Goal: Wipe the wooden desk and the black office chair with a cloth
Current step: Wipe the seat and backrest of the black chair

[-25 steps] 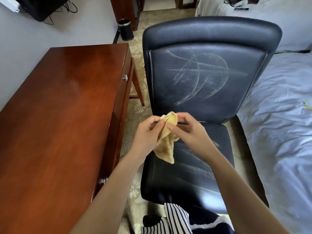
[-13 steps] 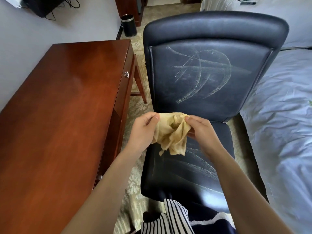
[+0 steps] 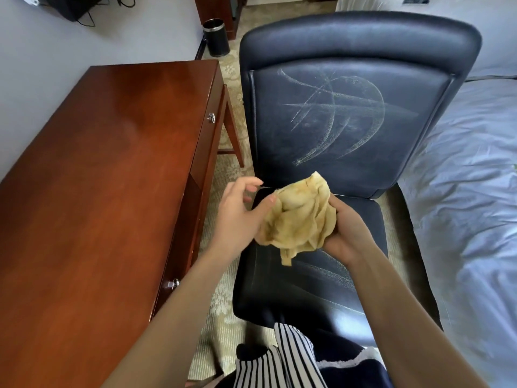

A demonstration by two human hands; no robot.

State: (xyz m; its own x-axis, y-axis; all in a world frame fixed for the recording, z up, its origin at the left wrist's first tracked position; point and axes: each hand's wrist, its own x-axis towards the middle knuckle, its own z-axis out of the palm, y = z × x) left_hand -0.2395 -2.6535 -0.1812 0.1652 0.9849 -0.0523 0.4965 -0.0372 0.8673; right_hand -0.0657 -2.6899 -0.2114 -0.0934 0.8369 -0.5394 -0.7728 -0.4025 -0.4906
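Both hands (image 3: 347, 233) bunch the cloth (image 3: 300, 217), fingers curled on it; chair (image 3: 335, 121) at 12 o'clock shows streaks, wiping unfinished.

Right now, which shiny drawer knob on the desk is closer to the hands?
The lower knob, beside the left forearm near the picture's bottom. The other knob sits farther up the wooden desk, toward the bin, well beyond both hands.
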